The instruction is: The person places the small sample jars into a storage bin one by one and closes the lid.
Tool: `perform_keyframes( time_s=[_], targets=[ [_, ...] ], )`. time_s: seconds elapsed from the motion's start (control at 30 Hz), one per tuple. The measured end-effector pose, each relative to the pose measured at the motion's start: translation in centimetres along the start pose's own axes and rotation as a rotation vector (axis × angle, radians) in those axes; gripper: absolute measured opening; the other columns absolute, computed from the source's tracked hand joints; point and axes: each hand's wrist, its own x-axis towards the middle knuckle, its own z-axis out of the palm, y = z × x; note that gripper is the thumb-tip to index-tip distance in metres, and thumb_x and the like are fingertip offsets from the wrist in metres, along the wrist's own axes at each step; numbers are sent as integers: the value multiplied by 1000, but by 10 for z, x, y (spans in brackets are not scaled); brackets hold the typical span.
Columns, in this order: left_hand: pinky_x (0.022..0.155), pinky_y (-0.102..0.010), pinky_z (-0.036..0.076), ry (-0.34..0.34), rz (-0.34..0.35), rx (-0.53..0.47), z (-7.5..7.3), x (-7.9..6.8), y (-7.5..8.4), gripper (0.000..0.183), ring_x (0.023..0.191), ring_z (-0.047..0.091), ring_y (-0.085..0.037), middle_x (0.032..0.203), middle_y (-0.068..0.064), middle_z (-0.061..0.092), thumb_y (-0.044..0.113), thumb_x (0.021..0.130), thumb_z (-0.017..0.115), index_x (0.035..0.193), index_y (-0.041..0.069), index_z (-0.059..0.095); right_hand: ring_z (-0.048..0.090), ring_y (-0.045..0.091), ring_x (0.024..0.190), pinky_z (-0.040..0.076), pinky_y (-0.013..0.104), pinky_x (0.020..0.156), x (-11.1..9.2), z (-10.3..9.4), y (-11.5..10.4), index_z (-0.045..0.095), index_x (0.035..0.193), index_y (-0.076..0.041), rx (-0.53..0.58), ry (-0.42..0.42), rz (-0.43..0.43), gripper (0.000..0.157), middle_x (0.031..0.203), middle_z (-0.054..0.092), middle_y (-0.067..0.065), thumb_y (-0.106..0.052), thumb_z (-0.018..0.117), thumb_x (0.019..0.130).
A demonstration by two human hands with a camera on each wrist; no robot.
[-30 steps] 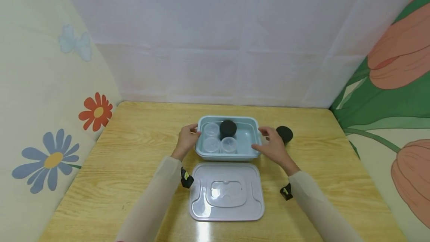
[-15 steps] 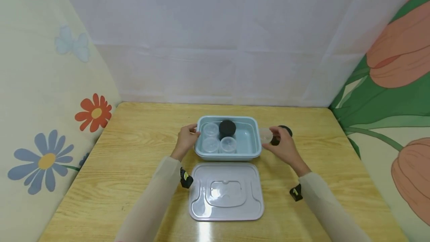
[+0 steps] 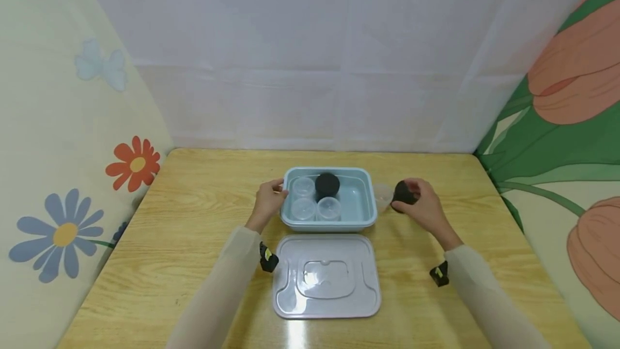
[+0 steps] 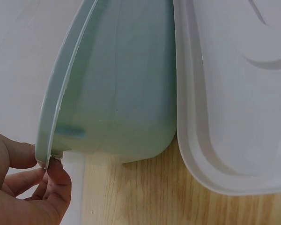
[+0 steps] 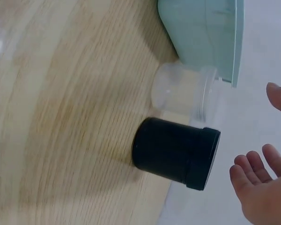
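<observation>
My left hand (image 3: 269, 202) pinches the left rim of a light blue plastic box (image 3: 357, 204); in the left wrist view its thumb and fingers (image 4: 59, 187) grip that rim. Inside the box, toward its left, stand a black jar (image 3: 327, 183) and three clear jars (image 3: 329, 209). Just right of the box, a clear jar (image 5: 178, 90) stands on the table beside another black jar (image 5: 173, 151). My right hand (image 3: 428, 210) is near that black jar's lid. The right wrist view shows its thumb and fingers spread, with a gap between them and the jar.
A translucent lid (image 3: 326, 279) lies flat on the wooden table (image 3: 203, 273), directly in front of the box. Behind the table hangs a white cloth (image 3: 271, 96). Flower-printed cloths flank both sides.
My right hand has moved right, from the box's right rim past the clear jar to the black jar outside. That clear jar has come into view. My left hand keeps its place on the rim.
</observation>
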Motion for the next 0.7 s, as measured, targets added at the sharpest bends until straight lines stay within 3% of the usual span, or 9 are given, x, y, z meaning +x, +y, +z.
perform_keyframes(
  time_s=[0.7],
  targets=[
    [65, -22, 47, 2, 1, 17, -3, -6, 7, 40, 84, 59, -22, 102, -19, 61, 4, 89, 59, 129, -2, 57, 39, 44, 124, 34, 55, 105, 11, -19, 11, 35, 138, 8, 0, -19, 65, 70, 137, 38, 30, -18, 72, 84]
  ],
)
